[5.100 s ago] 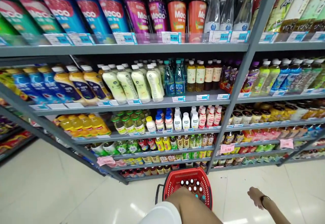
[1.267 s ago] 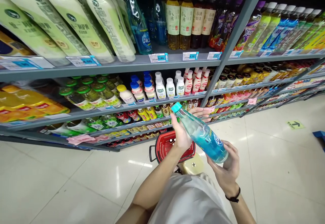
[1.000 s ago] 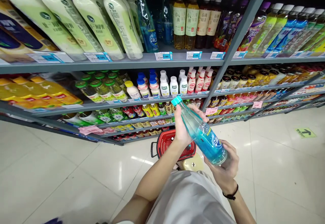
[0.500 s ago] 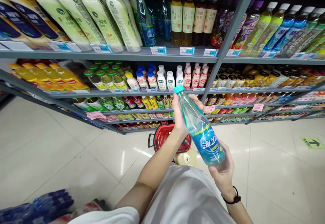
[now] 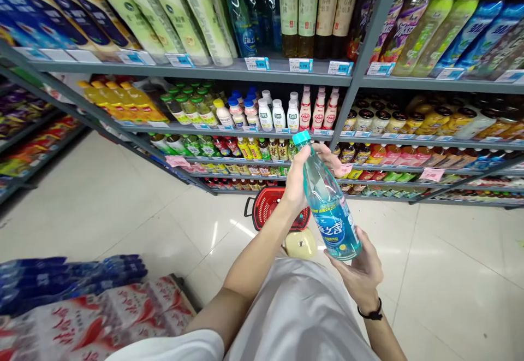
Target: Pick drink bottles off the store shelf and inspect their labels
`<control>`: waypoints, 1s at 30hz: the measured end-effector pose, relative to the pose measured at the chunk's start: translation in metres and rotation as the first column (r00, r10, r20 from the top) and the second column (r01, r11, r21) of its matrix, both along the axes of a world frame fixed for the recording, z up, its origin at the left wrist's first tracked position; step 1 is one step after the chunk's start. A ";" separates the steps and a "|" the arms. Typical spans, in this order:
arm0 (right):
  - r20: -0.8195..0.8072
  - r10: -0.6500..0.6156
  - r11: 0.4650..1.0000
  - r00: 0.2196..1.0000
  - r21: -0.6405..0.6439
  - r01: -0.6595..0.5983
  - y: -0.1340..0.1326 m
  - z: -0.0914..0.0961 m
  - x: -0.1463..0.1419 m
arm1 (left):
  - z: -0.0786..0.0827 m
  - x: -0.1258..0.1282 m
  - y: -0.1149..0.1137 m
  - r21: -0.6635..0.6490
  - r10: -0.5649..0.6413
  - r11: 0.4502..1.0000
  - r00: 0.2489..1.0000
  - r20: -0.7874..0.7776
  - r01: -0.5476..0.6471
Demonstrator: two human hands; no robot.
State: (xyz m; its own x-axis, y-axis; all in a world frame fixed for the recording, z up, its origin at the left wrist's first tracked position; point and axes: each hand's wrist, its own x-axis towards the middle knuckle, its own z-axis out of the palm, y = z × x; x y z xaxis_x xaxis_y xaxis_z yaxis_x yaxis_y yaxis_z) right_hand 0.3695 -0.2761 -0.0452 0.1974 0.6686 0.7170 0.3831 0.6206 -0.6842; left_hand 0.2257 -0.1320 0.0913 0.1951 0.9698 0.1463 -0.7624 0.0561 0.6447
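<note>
At far left, blue shrink-wrapped packs (image 5: 69,276) and a red-printed plastic-wrapped pack (image 5: 98,317) lie low at the frame's edge. Beyond them, a grey metal shelf unit (image 5: 184,71) carries rows of bottled drinks, with pink price tags (image 5: 178,161) on a lower tier. A red plastic shopping basket (image 5: 262,205) stands on the tiled floor beyond the hands, below the shelves. Left of centre, the left hand (image 5: 297,178) grips the upper part of a clear plastic bottle (image 5: 329,202), its fingers (image 5: 327,156) curled together around the far side of the neck and shoulder. The bottle has a teal cap (image 5: 302,137), holds pale blue liquid and is tilted, held up in front of the person's chest, well apart from the shelf. The right hand (image 5: 356,271) cradles its lower end, fingers closed about the base. Both hands are occupied, and the bottle's blue label faces the camera. At right, further drinks fill the shelves beyond a grey upright (image 5: 370,39).
</note>
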 end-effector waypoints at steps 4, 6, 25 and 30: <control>0.008 0.092 0.996 0.996 0.020 -0.093 -0.004 -0.003 0.010 | 0.001 0.006 -0.015 0.003 0.019 1.000 0.999 0.025 -0.019; -0.008 0.139 0.990 0.990 0.019 -0.139 -0.006 -0.006 0.013 | 0.000 0.007 -0.021 0.005 0.038 0.999 0.999 0.025 -0.038; 0.118 0.315 0.948 0.942 0.017 -0.319 -0.008 0.000 -0.028 | -0.002 -0.061 -0.056 -0.044 0.236 0.971 0.971 0.034 -0.234; 0.239 0.317 0.931 0.918 0.107 -0.349 -0.001 0.015 -0.056 | -0.001 -0.097 -0.055 -0.057 0.168 0.985 0.972 0.166 -0.161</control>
